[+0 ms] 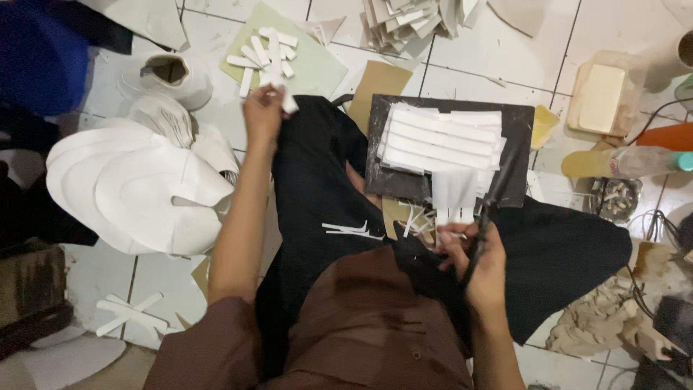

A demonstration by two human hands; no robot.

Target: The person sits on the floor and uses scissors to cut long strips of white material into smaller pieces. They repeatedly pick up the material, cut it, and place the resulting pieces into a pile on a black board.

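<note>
White strips [442,137], black board [521,123], pale green sheet [317,68], brown shirt [361,325]

Single head-worn view, looking steeply down, close over the lap and the black board [447,148] on it.

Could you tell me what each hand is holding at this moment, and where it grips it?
Left hand pinches a small white strip by one end. Right hand holds a thin black tool at its lower end.

- My left hand [263,112] pinches a small white strip [288,103], matt and smooth like thin foam sheet.
- My right hand [478,263] grips a slim black tool [492,206], slightly glossy.
- The black cutting board [520,144] looks matt and scuffed.
- The white floor tiles [498,58] shine, glazed.
- My brown shirt [361,325] is soft matt cloth.
</note>
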